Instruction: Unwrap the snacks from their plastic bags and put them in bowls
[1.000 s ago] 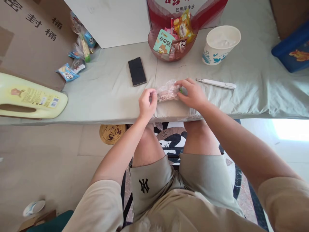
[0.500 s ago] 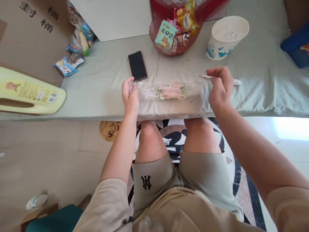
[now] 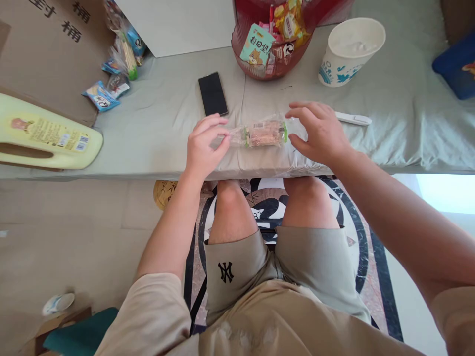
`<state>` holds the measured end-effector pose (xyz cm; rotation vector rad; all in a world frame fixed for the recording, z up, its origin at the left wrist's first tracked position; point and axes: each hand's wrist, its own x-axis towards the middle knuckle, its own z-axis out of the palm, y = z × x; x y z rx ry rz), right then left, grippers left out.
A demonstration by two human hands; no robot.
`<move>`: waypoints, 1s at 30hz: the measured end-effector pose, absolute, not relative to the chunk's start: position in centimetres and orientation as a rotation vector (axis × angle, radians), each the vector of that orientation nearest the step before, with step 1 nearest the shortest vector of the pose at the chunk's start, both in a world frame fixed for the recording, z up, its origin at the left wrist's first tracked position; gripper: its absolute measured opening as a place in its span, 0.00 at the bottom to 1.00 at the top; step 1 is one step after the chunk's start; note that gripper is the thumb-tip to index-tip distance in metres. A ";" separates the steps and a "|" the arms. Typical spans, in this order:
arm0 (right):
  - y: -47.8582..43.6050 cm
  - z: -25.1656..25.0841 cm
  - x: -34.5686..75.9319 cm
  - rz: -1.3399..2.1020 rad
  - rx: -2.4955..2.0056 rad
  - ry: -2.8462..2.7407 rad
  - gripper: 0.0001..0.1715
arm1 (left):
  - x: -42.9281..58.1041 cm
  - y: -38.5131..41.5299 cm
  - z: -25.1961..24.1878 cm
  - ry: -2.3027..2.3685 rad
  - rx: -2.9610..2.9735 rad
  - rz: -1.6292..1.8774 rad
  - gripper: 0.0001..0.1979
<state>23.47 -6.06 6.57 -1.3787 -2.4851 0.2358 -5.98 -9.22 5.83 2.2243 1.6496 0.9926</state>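
A clear plastic package with pinkish contents and green bands (image 3: pixel 264 133) lies on the cloth-covered table between my hands. My left hand (image 3: pixel 208 143) is at its left end, with thumb and fingers closed on the clear wrap there. At the right end of the package, my right hand (image 3: pixel 319 129) has its thumb and fingers spread around the wrap, with a gap between them. Just beyond my right hand lies a white-handled tool (image 3: pixel 353 118), its left part hidden behind the hand. A black phone (image 3: pixel 213 94) rests behind my left hand.
A red bowl of snacks (image 3: pixel 272 69) and a paper cup (image 3: pixel 351 52) stand at the back. Left are a yellow bottle (image 3: pixel 48 133), small snack packets (image 3: pixel 101 96) and a cardboard box (image 3: pixel 48 64). A blue object (image 3: pixel 458 69) is far right.
My right hand has moved left, away from the white-handled tool, to the package's right end, and its fingers have spread. My left hand has moved slightly right. The loose wrap now spans less width.
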 end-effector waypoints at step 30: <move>-6.0 4.4 19.5 0.228 -1.232 -2.658 0.35 | -2.6 -2.8 0.7 1.661 1.518 0.919 0.08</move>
